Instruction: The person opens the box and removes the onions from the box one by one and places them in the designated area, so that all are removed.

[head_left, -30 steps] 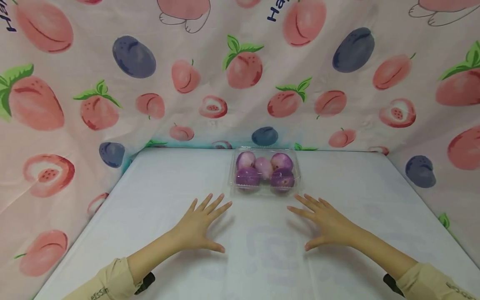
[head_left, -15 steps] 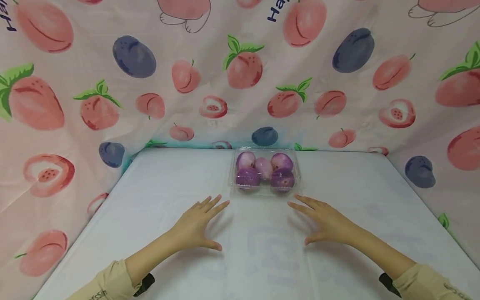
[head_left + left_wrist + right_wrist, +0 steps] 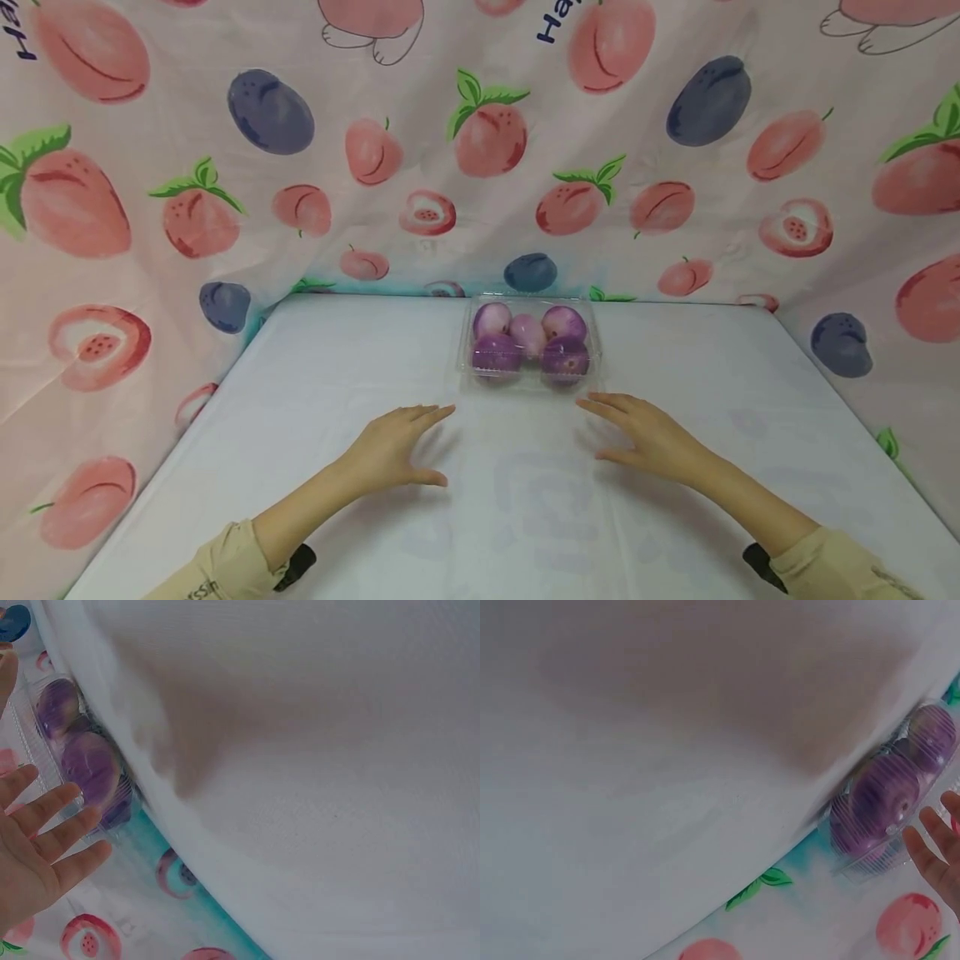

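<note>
A clear plastic clamshell box [image 3: 531, 373] sits at the back middle of the white table. Through its closed lid show several round, purple-and-white onion-like vegetables [image 3: 497, 354]. My left hand [image 3: 386, 450] hovers in front of the box and to its left, thumb apart from the extended fingers. On the other side, my right hand [image 3: 658, 440] mirrors it, fingertips just short of the box's front right corner. Both palms face inward and hold nothing. In the left wrist view, spread fingers [image 3: 56, 841] overlap the box; the right wrist view shows fingertips [image 3: 922, 855] beside it.
White cloth covers the table [image 3: 360, 350], and both hands cast shadows on it. A fruit-printed curtain [image 3: 420, 108] rises behind the table and along both sides, close behind the box. Dark bands [image 3: 296, 568] circle both wrists below the beige sleeves [image 3: 232, 562].
Both hands have turned so their palms face each other more, with fingers drawn closer together. My right hand has shifted slightly left. The box stays where it was.
</note>
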The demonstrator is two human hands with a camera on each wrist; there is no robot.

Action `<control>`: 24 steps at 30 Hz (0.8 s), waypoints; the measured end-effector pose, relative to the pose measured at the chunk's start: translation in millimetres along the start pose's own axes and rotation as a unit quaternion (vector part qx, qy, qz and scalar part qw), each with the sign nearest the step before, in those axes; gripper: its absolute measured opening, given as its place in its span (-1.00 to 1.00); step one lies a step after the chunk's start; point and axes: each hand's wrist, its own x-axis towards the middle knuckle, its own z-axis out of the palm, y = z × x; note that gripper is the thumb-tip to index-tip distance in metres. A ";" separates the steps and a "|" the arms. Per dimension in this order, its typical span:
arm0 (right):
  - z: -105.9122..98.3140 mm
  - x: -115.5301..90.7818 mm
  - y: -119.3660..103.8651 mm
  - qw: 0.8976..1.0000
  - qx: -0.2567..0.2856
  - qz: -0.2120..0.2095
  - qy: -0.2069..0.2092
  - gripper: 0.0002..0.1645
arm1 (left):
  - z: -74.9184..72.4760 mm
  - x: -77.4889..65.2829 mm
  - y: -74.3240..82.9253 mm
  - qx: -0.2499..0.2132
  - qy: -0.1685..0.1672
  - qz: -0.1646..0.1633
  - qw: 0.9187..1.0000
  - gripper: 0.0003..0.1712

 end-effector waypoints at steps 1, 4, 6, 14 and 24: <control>0.5 1.2 -0.3 1.000 0.000 -0.002 0.007 -0.22 | 0.2 0.2 0.1 -0.003 0.004 -0.001 1.000 -0.01; 1.9 5.4 -1.9 1.000 -0.003 -0.011 0.026 -0.35 | 0.9 1.1 0.2 -0.006 0.014 -0.003 1.000 -0.21; 2.9 8.1 -2.9 0.999 -0.005 -0.019 0.037 -0.42 | 1.2 2.1 0.2 -0.013 0.018 -0.007 1.000 -0.32; 7.4 23.0 -4.7 0.996 -0.018 -0.053 0.075 -0.53 | 1.3 13.6 -1.3 -0.060 0.039 -0.057 0.996 -0.52; 15.5 56.0 -10.9 0.988 -0.019 -0.111 0.105 -0.59 | -1.4 30.9 -14.4 -0.117 0.059 -0.116 0.985 -0.54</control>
